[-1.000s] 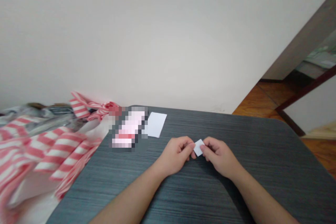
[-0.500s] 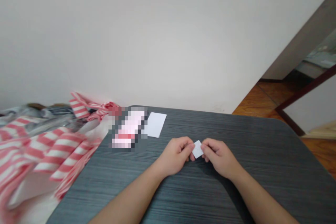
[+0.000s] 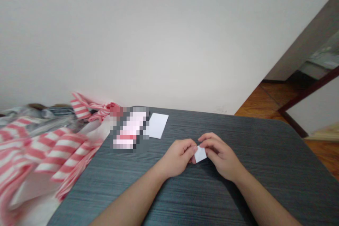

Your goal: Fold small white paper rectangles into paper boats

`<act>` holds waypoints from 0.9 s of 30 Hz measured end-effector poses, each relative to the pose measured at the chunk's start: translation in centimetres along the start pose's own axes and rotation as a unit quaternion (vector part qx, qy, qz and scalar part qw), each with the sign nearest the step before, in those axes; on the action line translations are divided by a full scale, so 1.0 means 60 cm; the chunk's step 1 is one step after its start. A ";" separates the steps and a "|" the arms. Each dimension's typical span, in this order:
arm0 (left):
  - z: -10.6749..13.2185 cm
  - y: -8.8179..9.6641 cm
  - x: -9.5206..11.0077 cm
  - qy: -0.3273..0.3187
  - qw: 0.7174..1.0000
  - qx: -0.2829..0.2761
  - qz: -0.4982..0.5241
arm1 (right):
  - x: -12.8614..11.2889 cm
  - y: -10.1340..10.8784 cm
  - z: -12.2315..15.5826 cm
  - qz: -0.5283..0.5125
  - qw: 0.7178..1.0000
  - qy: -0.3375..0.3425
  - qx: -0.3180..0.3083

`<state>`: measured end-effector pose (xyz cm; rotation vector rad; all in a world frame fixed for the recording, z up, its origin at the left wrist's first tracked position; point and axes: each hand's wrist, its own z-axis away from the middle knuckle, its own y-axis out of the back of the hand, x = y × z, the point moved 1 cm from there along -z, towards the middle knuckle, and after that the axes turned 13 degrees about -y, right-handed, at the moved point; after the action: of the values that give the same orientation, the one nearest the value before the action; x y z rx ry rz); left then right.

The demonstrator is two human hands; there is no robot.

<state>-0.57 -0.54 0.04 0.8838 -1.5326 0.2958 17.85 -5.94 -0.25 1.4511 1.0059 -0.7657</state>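
A small white piece of folded paper (image 3: 200, 154) is held over the dark table between my two hands. My left hand (image 3: 180, 157) pinches its left corner between thumb and fingers. My right hand (image 3: 221, 155) is curled at its upper right side, with the index finger at the top edge and the thumb by the right corner. Those right fingers are bent and a little spread. The undersides of both hands are hidden.
A stack of white paper (image 3: 159, 125) lies on the dark wood-grain table (image 3: 185, 197). Beside it is a pixelated, phone-like object (image 3: 131, 129). Red-and-white striped cloth (image 3: 57, 152) is heaped on the left. A pale wall (image 3: 169, 42) rises behind the table.
My right hand's fingers have lifted and shifted to the paper's upper edge. The paper has turned and dropped slightly. My left hand keeps its pinch in nearly the same spot.
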 end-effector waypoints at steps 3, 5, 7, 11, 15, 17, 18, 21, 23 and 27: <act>-0.001 -0.001 0.004 -0.009 1.000 -0.013 -0.008 | -0.001 -0.001 -0.001 -0.001 1.000 0.004 0.008; -0.001 -0.002 0.004 -0.010 1.000 -0.017 -0.003 | -0.002 -0.002 0.000 -0.004 1.000 0.002 0.014; -0.001 -0.004 0.002 -0.006 1.000 -0.012 0.007 | -0.002 -0.003 0.000 -0.013 1.000 -0.008 0.021; 0.000 -0.002 -0.005 0.000 1.000 0.010 0.012 | -0.001 -0.003 0.001 -0.003 0.999 -0.047 0.027; 0.001 0.001 -0.005 -0.009 1.000 0.020 0.016 | -0.008 -0.001 -0.002 0.029 0.999 -0.024 0.016; 0.001 0.000 -0.004 -0.003 1.000 0.012 0.006 | -0.007 -0.002 -0.002 0.034 0.999 -0.020 0.013; 0.002 0.000 -0.003 0.003 1.000 0.008 -0.001 | -0.004 -0.004 -0.002 0.033 0.999 -0.028 0.016; 0.002 -0.002 -0.003 0.016 1.000 0.015 -0.017 | 0.007 -0.009 0.001 0.008 0.996 -0.084 0.037; 0.002 -0.001 -0.005 0.022 0.999 0.025 -0.013 | 0.012 -0.012 0.003 -0.016 0.993 -0.115 0.035; 0.002 0.001 -0.007 0.024 0.999 0.041 0.008 | 0.004 -0.010 0.001 0.035 0.990 -0.134 0.012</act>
<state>-0.71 -0.43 -0.38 0.9230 -1.4921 0.3921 17.45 -6.00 -0.72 1.3547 0.7394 -0.8976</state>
